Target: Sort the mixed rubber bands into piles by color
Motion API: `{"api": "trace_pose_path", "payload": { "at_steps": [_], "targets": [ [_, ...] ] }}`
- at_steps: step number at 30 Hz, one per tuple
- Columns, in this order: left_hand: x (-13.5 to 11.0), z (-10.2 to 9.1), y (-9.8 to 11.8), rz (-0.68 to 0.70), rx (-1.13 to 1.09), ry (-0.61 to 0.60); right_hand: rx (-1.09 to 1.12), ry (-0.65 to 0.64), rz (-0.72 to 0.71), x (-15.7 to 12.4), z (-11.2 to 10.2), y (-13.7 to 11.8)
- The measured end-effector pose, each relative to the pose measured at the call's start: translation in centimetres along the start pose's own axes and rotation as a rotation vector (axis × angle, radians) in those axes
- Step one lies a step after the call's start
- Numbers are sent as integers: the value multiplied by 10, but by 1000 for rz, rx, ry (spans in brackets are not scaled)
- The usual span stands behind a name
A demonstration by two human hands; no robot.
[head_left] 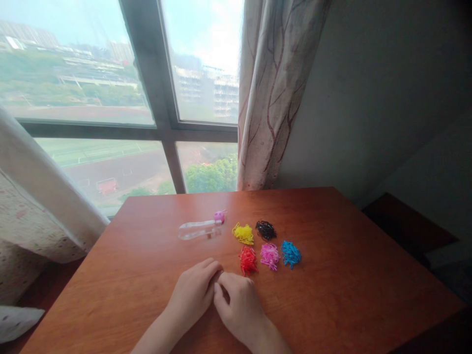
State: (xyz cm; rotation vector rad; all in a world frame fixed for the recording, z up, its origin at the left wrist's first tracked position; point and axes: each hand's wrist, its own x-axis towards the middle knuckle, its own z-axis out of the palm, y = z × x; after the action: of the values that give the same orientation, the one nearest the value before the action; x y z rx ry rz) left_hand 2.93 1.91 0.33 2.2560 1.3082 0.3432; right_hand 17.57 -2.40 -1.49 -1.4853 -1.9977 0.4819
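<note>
My left hand (197, 287) and my right hand (238, 302) rest on the table, touching at the fingertips. The left one has its fingers pressed together and curled down, with nothing showing in them. Loosely closed, the right one shows a small gap between thumb and forefinger and no object there. Just beyond it lies a pile of red thin strands (248, 260). Near that are piles of pink strands (270, 256), blue strands (291, 253), yellow strands (243, 233) and black strands (266, 230). A clear plastic bottle-shaped container (199, 230) lies on its side, with a pink piece (220, 216) by its right end.
The brown wooden table (342, 285) reaches to a large window (165, 130) at the back. A patterned curtain (271, 98) hangs behind the table's far edge, and another curtain (40, 191) hangs at the left. A grey wall (361, 98) stands at the right.
</note>
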Motion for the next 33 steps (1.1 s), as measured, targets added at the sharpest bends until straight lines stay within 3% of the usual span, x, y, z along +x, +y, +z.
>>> {"api": "trace_pose_path", "payload": {
  "at_steps": [23, 26, 29, 33],
  "targets": [
    [0, -1, 0, 7, 12, 5, 28, -26, 4, 0, -4, -2],
    [0, -1, 0, 15, 15, -5, 73, -30, -22, 8, -23, 1],
    [1, 0, 0, 24, 40, 9, 55, 15, -10, 30, -60, 16],
    [1, 0, 0, 39, 47, 16, -241, -48, 24, 70, -103, 47]
  ]
}}
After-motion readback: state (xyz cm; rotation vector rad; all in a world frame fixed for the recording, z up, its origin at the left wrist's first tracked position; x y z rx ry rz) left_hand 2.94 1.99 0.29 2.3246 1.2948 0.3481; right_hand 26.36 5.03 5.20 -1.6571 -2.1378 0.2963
